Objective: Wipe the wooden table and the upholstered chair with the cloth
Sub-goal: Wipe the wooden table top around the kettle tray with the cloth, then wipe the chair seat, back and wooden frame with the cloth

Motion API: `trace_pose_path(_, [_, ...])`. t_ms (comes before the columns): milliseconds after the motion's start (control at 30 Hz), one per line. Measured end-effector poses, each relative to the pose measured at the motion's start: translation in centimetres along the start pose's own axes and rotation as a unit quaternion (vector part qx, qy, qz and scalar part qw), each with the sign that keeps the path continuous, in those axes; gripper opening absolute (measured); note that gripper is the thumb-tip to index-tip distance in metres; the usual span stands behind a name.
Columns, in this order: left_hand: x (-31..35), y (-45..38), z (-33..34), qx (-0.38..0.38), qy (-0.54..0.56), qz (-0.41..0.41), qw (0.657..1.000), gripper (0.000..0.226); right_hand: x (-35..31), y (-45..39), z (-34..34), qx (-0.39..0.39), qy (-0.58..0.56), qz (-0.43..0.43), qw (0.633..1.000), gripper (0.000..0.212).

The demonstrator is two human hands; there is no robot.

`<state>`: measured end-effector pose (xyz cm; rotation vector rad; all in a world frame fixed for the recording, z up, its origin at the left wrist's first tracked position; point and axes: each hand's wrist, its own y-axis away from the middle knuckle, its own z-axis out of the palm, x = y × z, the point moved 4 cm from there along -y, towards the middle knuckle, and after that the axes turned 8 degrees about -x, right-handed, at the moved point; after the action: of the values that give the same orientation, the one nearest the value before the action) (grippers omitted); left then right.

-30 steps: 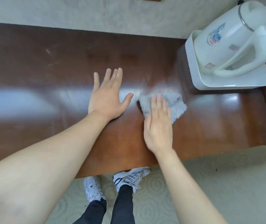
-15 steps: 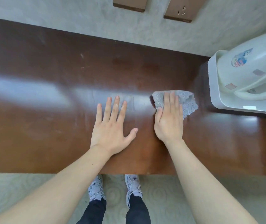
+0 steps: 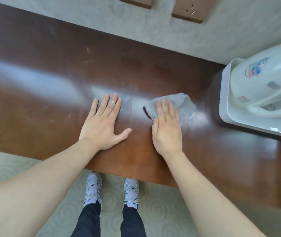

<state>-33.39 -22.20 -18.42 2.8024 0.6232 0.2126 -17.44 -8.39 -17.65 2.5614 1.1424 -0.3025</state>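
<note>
Right hand (image 3: 168,129), fingers together, presses the cloth (image 3: 179,105) flat; left hand (image 3: 103,124), fingers spread, braces on the surface (image 3: 50,65). Best sweep toward 9 o'clock with even pressure.

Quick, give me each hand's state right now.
Left hand: open, flat on the table, holding nothing.
Right hand: open, flat, pressing the cloth onto the table.

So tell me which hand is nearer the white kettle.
Right. The right hand presses the cloth just left of the kettle; the left hand lies flat further left.
</note>
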Motion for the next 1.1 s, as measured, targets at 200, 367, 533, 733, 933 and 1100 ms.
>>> trace_pose_path(200, [0.1, 1.0, -1.3, -0.088, 0.052, 0.006, 0.995, 0.106, -2.5, 11.5, 2.0, -0.095, -0.073, -0.101, 0.988, 0.052])
trace_pose_path(367, [1.8, 7.1, -2.9, -0.099, 0.256, 0.024, 0.961, 0.079, -2.0, 10.7, -2.4, -0.169, -0.360, 0.088, 0.913, 0.034])
trace_pose_path(533, [2.3, 14.2, -6.1, -0.007, 0.397, -0.052, 0.916, 0.058, -7.7, 8.9, -7.5, -0.265, -0.485, 0.047, 0.832, 0.033])
trace_pose_path(733, [-0.8, 24.2, -11.4, 0.137, 0.508, -0.190, 0.829, 0.026, -16.5, 12.4, -8.4, -0.505, -0.575, 0.026, 0.644, 0.029])
trace_pose_path(933, [-2.5, 37.0, -11.1, 0.159, 0.570, -0.265, 0.761, 0.029, -24.5, 17.0, -7.7, -0.475, -0.395, -0.148, 0.773, 0.032])
trace_pose_path(1100, [-0.8, 48.8, -10.3, 0.216, 0.606, -0.305, 0.702, 0.026, -31.4, 25.6, -7.8, -0.566, -0.309, -0.293, 0.706, 0.027])
